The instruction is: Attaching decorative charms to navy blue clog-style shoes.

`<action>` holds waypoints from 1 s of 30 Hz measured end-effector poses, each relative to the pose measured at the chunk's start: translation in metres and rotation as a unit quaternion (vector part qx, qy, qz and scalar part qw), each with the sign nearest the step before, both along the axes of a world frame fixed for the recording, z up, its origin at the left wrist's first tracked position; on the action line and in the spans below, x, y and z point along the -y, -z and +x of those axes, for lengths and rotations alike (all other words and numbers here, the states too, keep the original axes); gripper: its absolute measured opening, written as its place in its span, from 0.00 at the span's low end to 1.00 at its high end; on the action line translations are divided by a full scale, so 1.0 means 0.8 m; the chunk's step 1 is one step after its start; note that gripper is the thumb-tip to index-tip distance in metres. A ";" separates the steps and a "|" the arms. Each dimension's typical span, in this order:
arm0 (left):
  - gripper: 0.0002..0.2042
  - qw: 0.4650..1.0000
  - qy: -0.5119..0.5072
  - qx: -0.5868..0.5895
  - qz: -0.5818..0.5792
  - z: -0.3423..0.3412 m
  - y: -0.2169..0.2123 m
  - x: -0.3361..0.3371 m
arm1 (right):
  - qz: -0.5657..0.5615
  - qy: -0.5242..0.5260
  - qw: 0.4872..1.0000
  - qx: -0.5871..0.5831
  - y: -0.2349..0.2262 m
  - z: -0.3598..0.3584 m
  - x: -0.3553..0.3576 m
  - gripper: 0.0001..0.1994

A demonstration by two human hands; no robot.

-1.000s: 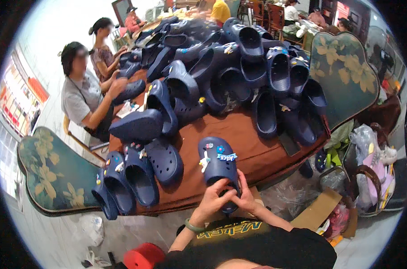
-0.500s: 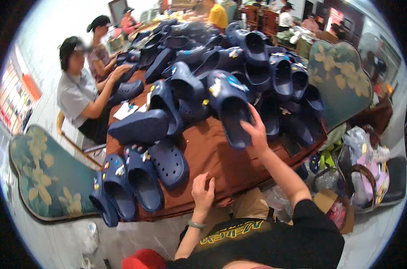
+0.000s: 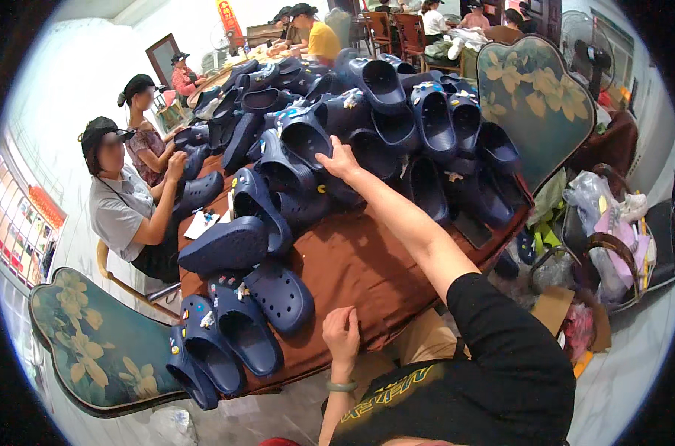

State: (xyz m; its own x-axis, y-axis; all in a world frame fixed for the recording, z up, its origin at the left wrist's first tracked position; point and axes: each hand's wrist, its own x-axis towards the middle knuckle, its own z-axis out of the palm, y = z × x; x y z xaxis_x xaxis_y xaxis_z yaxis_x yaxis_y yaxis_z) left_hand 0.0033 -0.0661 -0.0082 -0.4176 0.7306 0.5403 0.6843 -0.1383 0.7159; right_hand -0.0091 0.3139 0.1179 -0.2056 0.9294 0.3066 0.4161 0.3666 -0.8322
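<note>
My right hand [image 3: 342, 159] reaches over the table to the heap and grips a navy foam clog [image 3: 306, 140] by its heel rim, its opening facing me. Close to my body at the table's near edge, my left hand [image 3: 342, 334] is loosely closed, with nothing visible in it. To its left, several clogs with small charms stand in a row, among them an upright clog [image 3: 244, 327] and a perforated one [image 3: 280, 296]. Behind them a clog [image 3: 224, 245] lies on its side, sole toward me.
A brown cloth covers the table [image 3: 367, 267]. Clogs pile high across its far half. Two people work along the left side. Floral chair backs [image 3: 534, 111] flank the table. A dark phone-like slab [image 3: 473, 230] lies at the right edge, near bags [image 3: 601, 215] and a cardboard box [image 3: 553, 308].
My right hand has carried the clog away from me and leftward onto the heap. My left hand's fingers have curled in. The view has shifted.
</note>
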 end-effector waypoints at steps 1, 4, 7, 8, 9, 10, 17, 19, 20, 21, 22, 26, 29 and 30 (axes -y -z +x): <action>0.04 1.000 0.004 0.000 -0.002 0.000 0.000 -0.002 | 0.054 0.018 0.997 0.057 -0.002 0.010 0.002 0.36; 0.04 1.000 -0.005 -0.012 0.004 -0.006 0.001 0.003 | 0.265 0.014 0.957 0.115 -0.017 0.042 0.015 0.26; 0.04 1.000 -0.012 -0.021 -0.005 -0.001 0.000 -0.001 | 0.414 0.060 0.890 0.180 -0.049 0.122 -0.009 0.20; 0.04 1.000 -0.008 -0.020 -0.006 0.001 0.001 -0.002 | 0.449 0.086 0.867 0.197 -0.059 0.154 -0.020 0.18; 0.04 1.000 -0.008 -0.018 -0.005 0.000 0.001 -0.002 | 0.457 0.122 0.856 0.211 -0.069 0.184 -0.028 0.18; 0.04 1.000 -0.006 -0.015 -0.004 0.001 0.000 -0.002 | 0.465 0.158 0.841 0.225 -0.077 0.215 -0.035 0.18; 0.04 1.000 -0.020 -0.013 -0.006 0.004 -0.002 0.001 | 0.031 0.232 0.929 0.286 -0.060 0.340 -0.042 0.27; 0.04 1.000 -0.014 -0.017 -0.005 0.009 -0.007 0.000 | 0.046 0.219 0.931 0.289 -0.041 0.365 -0.057 0.24; 0.04 1.000 -0.017 -0.019 -0.007 0.008 -0.006 0.001 | 0.060 0.196 0.934 0.293 -0.035 0.363 -0.058 0.22; 0.04 1.000 -0.017 -0.024 -0.007 0.006 -0.002 0.000 | 0.086 0.203 0.939 0.266 -0.028 0.359 -0.058 0.19; 0.04 0.999 -0.017 -0.028 -0.006 0.004 0.000 0.001 | 0.085 0.200 0.940 0.263 -0.024 0.358 -0.059 0.19; 0.04 0.999 -0.016 -0.036 -0.003 0.006 0.000 -0.001 | 0.128 0.227 0.946 0.194 -0.013 0.365 -0.057 0.20; 0.04 0.999 -0.020 -0.036 -0.005 0.005 0.000 -0.003 | 0.132 0.228 0.958 0.117 -0.016 0.367 -0.020 0.18; 0.04 0.999 -0.015 -0.037 -0.005 0.005 0.002 -0.004 | 0.128 0.222 0.964 0.074 -0.018 0.371 0.001 0.17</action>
